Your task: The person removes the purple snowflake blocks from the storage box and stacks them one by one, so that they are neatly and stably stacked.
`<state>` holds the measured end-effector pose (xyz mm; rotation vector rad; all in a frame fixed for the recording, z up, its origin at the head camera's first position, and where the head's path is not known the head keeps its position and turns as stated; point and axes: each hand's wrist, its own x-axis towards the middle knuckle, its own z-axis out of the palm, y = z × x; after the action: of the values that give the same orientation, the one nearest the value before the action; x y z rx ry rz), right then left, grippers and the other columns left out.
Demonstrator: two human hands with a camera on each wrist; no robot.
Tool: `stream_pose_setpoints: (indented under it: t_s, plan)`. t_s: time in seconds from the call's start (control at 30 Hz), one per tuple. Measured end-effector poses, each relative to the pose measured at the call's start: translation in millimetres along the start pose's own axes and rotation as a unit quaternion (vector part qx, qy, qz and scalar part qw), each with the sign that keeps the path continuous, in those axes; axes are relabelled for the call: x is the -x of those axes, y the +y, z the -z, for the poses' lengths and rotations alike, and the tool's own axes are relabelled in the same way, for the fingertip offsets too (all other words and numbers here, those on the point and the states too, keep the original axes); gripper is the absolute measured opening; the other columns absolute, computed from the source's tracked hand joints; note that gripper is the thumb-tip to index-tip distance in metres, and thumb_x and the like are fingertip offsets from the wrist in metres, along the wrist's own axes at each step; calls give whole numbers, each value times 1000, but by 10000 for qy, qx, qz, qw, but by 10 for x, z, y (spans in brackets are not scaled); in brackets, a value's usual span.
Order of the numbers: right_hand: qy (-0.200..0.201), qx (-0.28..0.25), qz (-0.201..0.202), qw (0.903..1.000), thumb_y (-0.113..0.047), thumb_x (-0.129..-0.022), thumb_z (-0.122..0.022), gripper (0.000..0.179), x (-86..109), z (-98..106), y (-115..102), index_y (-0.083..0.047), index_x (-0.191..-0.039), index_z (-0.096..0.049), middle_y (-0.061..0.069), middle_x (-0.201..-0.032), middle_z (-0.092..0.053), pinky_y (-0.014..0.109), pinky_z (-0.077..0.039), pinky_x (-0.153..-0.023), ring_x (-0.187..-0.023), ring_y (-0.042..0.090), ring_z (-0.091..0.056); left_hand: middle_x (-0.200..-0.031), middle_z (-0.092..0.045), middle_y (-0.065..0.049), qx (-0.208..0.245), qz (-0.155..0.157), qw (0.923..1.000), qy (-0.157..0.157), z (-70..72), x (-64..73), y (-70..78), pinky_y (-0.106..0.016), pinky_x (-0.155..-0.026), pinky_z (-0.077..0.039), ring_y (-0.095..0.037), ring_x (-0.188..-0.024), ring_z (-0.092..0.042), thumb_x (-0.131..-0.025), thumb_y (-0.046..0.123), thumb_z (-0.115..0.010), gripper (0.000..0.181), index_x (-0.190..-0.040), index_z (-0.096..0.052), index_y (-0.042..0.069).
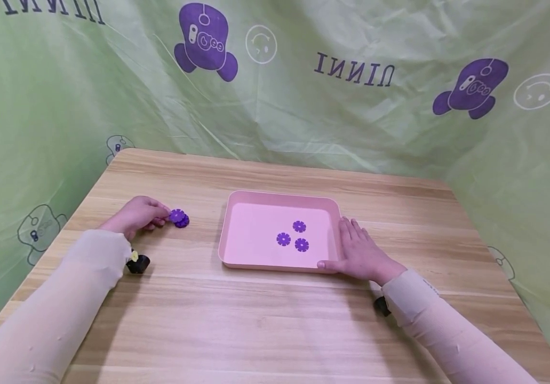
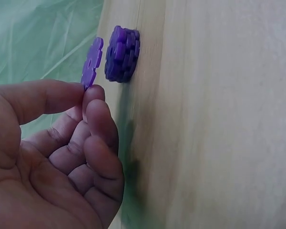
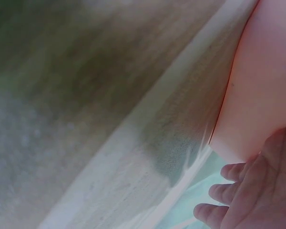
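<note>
Between thumb and forefinger, my left hand [image 1: 138,215] pinches the edge of a thin purple flower-shaped disc [image 2: 92,63]. A short stack of matching purple discs [image 2: 122,55] lies on the table just beyond it. In the head view the held disc overlaps this stack. My right hand [image 1: 362,253] rests at the right end of a shallow pink tray [image 1: 255,226], its fingers straight along the side wall and its thumb at the near corner. Three purple discs [image 1: 283,239] lie flat and apart inside the tray, in its right half.
The wooden table [image 1: 255,330] extends around the tray, with its far edge close to a green printed curtain [image 1: 284,122]. A black wrist device [image 1: 138,263] hangs under the left wrist, and another [image 1: 382,306] under the right.
</note>
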<state>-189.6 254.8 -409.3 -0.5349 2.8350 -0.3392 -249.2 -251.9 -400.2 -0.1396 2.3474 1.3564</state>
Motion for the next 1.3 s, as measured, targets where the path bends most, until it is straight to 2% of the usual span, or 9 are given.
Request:
stream_pose_setpoints:
  t_s: [0.57, 0.9, 1.17, 1.3]
  plan:
    - [20, -72, -29, 10000, -70, -88, -66, 125, -14, -3, 12, 19, -155, -7, 39, -162, -9, 63, -9, -121, -150, 56, -6, -81, -64, 0, -264, -41, 9996, 69, -60, -11, 29, -26, -66, -49, -13, -75, -57, -102, 9, -59, 27, -117, -63, -13]
    - [0, -75, -38, 10000, -69, -88, -66, 125, -15, 5, 5, 19, -155, -7, 39, -162, -9, 62, -8, -122, -150, 56, -6, -82, -63, -2, -438, -180, 9988, 105, -57, -25, 4, -27, -66, -50, -14, -76, -57, -103, 8, -56, 26, -114, -63, -14]
    - [-48, -130, -74, 9999, -70, -88, -65, 125, -16, 2, 10, 19, -155, -7, 38, -163, -8, 62, -8, -122, -150, 55, -6, -87, -63, -4, -614, -356, 9975, 52, -74, -32, -16, -28, -65, -49, -15, -79, -57, -103, 7, -55, 31, -127, -56, -12]
    - [-64, -172, -102, 9998, -71, -88, -65, 127, -18, -7, 13, 19, -155, -7, 38, -163, -7, 62, -7, -122, -150, 55, -5, -87, -63, -3, -549, -345, 9979, 12, -78, -16, -21, -27, -65, -49, -16, -79, -56, -103, 6, -55, 33, -130, -56, -13]
